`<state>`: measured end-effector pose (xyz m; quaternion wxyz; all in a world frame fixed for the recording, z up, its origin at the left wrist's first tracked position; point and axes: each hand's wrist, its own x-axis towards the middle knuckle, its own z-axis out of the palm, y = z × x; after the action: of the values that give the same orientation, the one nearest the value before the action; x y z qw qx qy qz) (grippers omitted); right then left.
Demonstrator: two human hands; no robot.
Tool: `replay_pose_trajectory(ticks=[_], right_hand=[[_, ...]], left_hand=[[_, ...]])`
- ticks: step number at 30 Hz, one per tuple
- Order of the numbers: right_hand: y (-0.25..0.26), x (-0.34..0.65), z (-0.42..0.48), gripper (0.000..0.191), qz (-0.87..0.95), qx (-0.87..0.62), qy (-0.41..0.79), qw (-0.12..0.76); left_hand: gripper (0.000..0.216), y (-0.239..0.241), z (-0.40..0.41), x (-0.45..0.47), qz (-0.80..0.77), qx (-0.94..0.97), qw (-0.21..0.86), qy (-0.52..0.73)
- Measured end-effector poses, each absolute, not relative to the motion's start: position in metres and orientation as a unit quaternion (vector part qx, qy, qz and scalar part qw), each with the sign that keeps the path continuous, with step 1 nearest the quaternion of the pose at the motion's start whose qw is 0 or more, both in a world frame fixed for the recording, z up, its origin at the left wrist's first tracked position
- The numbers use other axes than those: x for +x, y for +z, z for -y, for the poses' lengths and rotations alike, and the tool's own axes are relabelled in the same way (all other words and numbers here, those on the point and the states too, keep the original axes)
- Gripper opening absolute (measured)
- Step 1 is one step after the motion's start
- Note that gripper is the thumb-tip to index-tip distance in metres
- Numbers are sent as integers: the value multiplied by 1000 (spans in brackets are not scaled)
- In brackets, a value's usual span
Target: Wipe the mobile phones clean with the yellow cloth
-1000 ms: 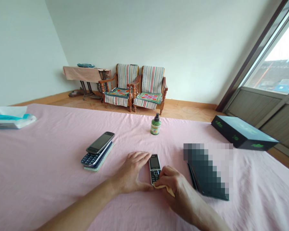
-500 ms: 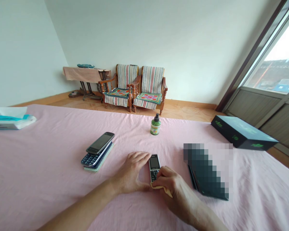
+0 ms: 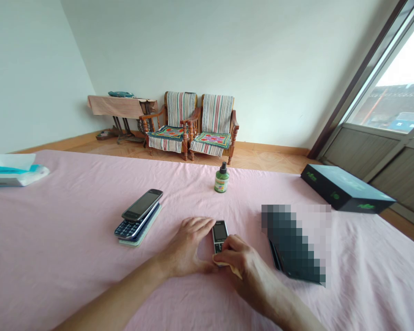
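Observation:
A small black keypad phone (image 3: 220, 231) lies face up on the pink cloth (image 3: 72, 239) in front of me. My left hand (image 3: 188, 246) rests beside it, fingers along its left edge and thumb at its lower end, steadying it. My right hand (image 3: 243, 262) is closed on a small yellowish cloth (image 3: 227, 266) and presses it on the phone's keypad, hiding the lower half.
A stack of phones (image 3: 140, 216) lies to the left. A small green spray bottle (image 3: 221, 178) stands further back. A dark box (image 3: 345, 193) sits at the right, a blurred dark flat item (image 3: 296, 243) near my right hand, a tissue pack (image 3: 10, 169) far left.
My right hand with the cloth has slid up the phone, from its lower end onto the keypad. My left hand has stayed in place.

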<state>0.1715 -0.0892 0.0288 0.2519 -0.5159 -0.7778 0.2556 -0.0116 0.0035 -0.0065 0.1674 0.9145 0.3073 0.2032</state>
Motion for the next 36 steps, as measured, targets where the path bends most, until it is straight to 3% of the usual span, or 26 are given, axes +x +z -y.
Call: replay_pose_trajectory(ticks=[4,9,16,36], right_hand=[[29,179,91,31,775,-507,261,270],[28,197,91,38,740,-544,222,326],[26,193,92,35,759,-542,242,269],[25,192,90,30,764,-548,232,251]], left_hand=[[102,-6,-4,-13,-308,915,169,198],[100,0,-2,-12,-305,919,168,184],[99,3,0,-9,-314,916,164,189],[98,3,0,-10,-312,915,169,192]])
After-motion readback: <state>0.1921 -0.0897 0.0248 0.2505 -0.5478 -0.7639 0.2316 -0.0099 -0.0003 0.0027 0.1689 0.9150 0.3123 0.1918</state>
